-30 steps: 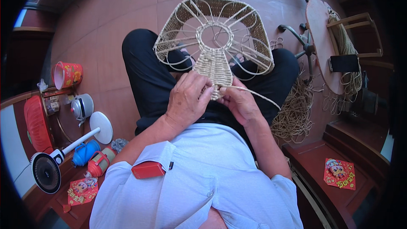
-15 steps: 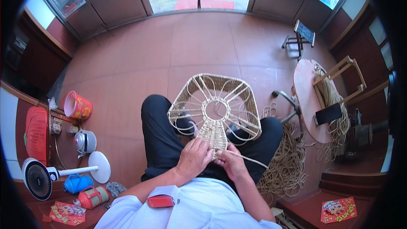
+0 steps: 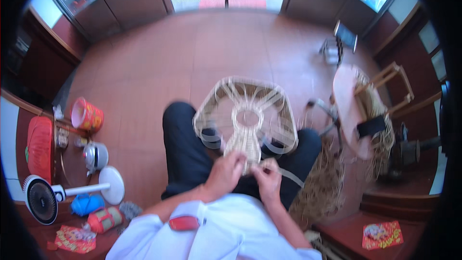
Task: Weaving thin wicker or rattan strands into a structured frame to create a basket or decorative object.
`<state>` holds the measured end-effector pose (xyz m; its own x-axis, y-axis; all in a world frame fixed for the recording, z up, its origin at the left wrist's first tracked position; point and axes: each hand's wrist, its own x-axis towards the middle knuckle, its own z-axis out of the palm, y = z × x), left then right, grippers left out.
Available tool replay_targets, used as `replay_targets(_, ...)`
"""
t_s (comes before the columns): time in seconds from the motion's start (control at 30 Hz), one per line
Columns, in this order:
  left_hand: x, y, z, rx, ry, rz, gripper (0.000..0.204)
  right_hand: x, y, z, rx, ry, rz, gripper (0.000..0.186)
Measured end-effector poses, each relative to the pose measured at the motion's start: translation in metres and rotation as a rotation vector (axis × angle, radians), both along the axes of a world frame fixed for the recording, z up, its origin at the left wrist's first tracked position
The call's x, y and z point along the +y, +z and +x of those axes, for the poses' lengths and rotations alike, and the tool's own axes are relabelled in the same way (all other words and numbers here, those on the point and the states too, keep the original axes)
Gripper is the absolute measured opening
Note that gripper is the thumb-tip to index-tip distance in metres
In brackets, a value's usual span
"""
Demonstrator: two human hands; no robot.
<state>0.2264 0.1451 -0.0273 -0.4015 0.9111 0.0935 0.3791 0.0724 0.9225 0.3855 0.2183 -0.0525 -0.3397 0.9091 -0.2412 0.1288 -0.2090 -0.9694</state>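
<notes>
Across my lap lies a basket-like wire frame [image 3: 290,137] wrapped in tan cord, with a round ring in its middle and curved wire loops around it. From the ring a tightly woven panel [image 3: 236,145] runs toward me. My left hand [image 3: 225,173] is closed on the left edge of that panel's near end. At the right side of the same end, my right hand [image 3: 267,179] pinches a strand of tan cord [image 3: 292,176], which trails off to the right over my knee. Blur hides the exact fingertip contact.
A heap of loose cord [image 3: 323,183] lies right of my knee, near a pink board [image 3: 347,110] bearing a dark phone [image 3: 371,127]. A folding stool [image 3: 345,37] stands farther off. At left are a fan [image 3: 41,200], kettle [image 3: 96,156] and red bucket [image 3: 87,115].
The frame has shifted slightly away from me. My right hand has risen a little and moved right with the cord. My left hand keeps its hold on the panel. The view is blurrier.
</notes>
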Motion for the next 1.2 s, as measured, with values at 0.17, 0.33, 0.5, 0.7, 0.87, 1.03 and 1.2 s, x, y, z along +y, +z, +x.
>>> replay_targets(0.17,-0.006,-0.005,0.005,-0.594,0.1,-0.208,0.011,-0.012,0.001,0.0,-0.066,-0.002,0.11,0.013)
replay_targets(0.33,-0.005,-0.003,0.003,-0.142,0.011,-0.043,0.015,-0.013,0.001,-0.003,-0.16,0.064,0.384,0.012)
replay_targets(0.5,-0.006,0.0,0.004,0.007,-0.031,-0.07,0.022,-0.013,0.005,-0.006,-0.24,0.09,0.485,0.013)
replay_targets(0.7,-0.004,-0.003,-0.001,-0.223,-0.014,-0.055,0.024,-0.015,0.011,-0.006,-0.308,0.097,0.55,0.016)
replay_targets(0.87,-0.018,0.008,-0.026,-1.11,-0.016,-0.23,0.014,-0.007,0.011,-0.008,-0.324,0.2,0.812,0.028)
replay_targets(1.03,-0.022,0.008,-0.08,-1.131,0.105,-0.143,0.014,-0.003,0.012,-0.008,-0.396,0.357,0.958,0.035)
replay_targets(1.2,-0.001,0.013,-0.135,-0.881,0.186,-0.075,0.014,-0.004,0.015,-0.007,-0.464,0.413,1.02,0.036)
